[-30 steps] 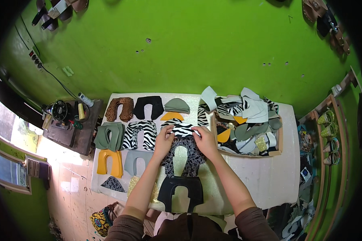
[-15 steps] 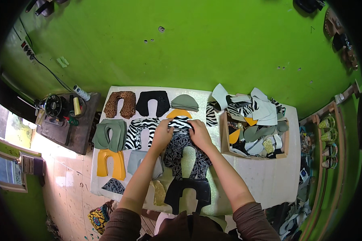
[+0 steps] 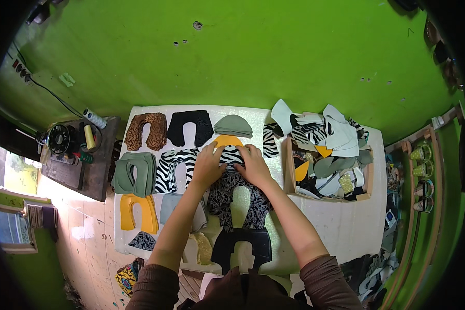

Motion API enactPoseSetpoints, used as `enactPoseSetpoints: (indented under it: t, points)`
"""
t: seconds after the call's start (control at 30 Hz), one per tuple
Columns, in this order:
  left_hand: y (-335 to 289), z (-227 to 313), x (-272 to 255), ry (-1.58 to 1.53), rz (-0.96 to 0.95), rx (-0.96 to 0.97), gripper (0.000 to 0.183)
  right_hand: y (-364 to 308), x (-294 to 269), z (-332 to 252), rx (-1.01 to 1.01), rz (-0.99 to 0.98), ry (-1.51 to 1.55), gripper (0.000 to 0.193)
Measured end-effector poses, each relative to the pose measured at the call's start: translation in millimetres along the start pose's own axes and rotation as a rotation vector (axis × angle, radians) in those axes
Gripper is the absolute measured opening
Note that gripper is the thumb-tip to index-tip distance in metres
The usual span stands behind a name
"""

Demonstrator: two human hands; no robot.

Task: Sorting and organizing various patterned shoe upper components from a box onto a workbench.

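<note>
Both hands lay flat, palms down: left hand (image 3: 207, 166) and right hand (image 3: 253, 165) side by side, pressing the zebra-striped piece (image 3: 229, 154) near the middle of the table (image 3: 341, 222) (nothing gripped). It was U-shaped, overlapping a yellow piece (image 3: 227, 140) and a dark patterned piece (image 3: 238, 201).

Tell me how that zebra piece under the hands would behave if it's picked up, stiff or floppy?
The zebra piece is probably floppy: it looks like thin cut sheet, lying flat under both hands. Likely light, like the loosely heaped cutouts in the box. It cannot roll, but might slide on the table.
</note>
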State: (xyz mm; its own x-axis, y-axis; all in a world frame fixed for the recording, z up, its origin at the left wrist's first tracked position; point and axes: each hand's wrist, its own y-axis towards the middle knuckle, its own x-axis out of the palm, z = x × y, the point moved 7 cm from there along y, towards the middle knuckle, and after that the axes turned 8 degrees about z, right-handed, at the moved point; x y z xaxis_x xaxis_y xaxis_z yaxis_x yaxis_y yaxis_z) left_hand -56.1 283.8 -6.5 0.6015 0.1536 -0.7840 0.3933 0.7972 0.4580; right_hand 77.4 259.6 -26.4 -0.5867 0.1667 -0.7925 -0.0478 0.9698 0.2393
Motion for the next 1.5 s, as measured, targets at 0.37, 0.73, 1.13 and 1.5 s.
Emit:
enactPoseSetpoints:
  t: [0.37, 0.73, 1.13, 1.5]
  points:
    - [-1.6, -13.9, 19.7, -0.066, -0.194, -0.119, 0.06, 9.1, 17.2, 10.2, 0.069, -0.181, 0.046, 0.061]
    - [-1.8, -12.8, 16.6, -0.057, -0.182, -0.073, 0.062, 12.7, 12.1, -1.5, -0.116, -0.141, 0.063, 0.069]
    - [-0.3, -18.2, 30.6, -0.005, -0.309, -0.098, 0.063, 17.4, 21.6, -3.1, -0.11, -0.193, 0.016, 0.06]
    - [-18.7, 15.8, 5.1, 0.09, -0.15, 0.015, 0.054, -22.0, 18.2, -18.3, -0.152, -0.163, -0.23, 0.06]
